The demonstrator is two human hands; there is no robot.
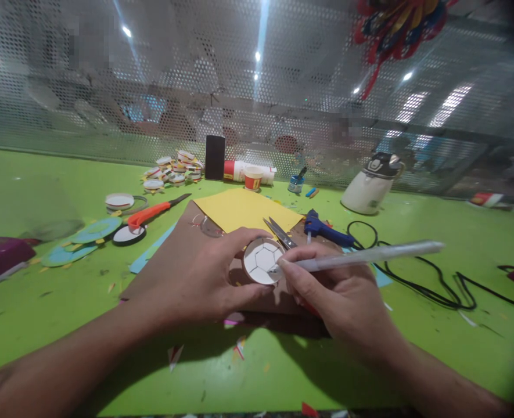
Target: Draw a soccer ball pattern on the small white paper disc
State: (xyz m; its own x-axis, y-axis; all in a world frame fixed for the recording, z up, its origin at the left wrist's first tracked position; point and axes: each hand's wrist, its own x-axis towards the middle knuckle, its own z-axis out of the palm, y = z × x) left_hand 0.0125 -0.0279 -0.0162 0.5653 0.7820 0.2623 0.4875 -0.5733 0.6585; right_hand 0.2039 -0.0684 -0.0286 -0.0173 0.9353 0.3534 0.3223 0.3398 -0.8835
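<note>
A small round white disc (257, 255) with dark lines drawn in a football pattern is pinched at its left edge by my left hand (213, 273). My right hand (337, 290) grips a whitish pen (370, 254), its tip end at the disc's lower right. Underneath lies a brown sheet (169, 255), with a yellow sheet (248, 209) on its far part. Open scissor blades (280, 232) show just beyond the disc; their handles are mostly hidden behind my right hand.
A blue glue gun (326, 229) with a black cord (431, 293) lies to the right. An orange-handled knife (152, 213), white discs and blue paper rounds (95, 231) are at left. Farther back stand a paper cup (252, 178), a dark phone-like slab (215, 158) and a white jug (365, 191).
</note>
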